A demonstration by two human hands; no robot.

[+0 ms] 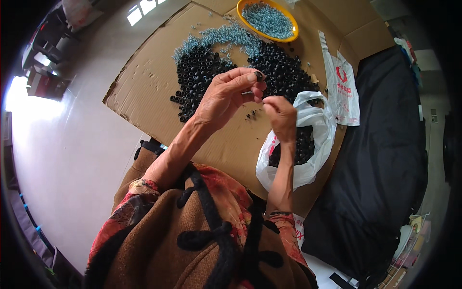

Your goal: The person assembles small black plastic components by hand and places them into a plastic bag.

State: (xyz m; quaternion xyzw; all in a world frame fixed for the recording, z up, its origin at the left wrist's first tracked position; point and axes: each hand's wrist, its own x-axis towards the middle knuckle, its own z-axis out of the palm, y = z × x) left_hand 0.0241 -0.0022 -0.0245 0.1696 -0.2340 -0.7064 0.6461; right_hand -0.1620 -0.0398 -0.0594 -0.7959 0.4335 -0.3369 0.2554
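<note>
My left hand (224, 96) pinches a small round black cap-like part (259, 76) between thumb and fingers, over the cardboard. Just to its right, my right hand (281, 118) is closed with the fingertips curled in; whatever it may hold is hidden. Beyond both hands lies a heap of small black parts (196, 72), several of them showing round hollow openings. Small clear-bluish pieces (224, 36) are spread along the heap's far side. Beside my right wrist stands an open white plastic bag (325, 154) with black parts (304, 144) inside.
A yellow bowl (295, 36) full of the bluish pieces sits at the far edge of the cardboard sheet (144, 84). Another white plastic bag (344, 91) lies flat at the right. Black fabric (375, 154) covers something along the right side. Pale floor (62, 159) shows at left.
</note>
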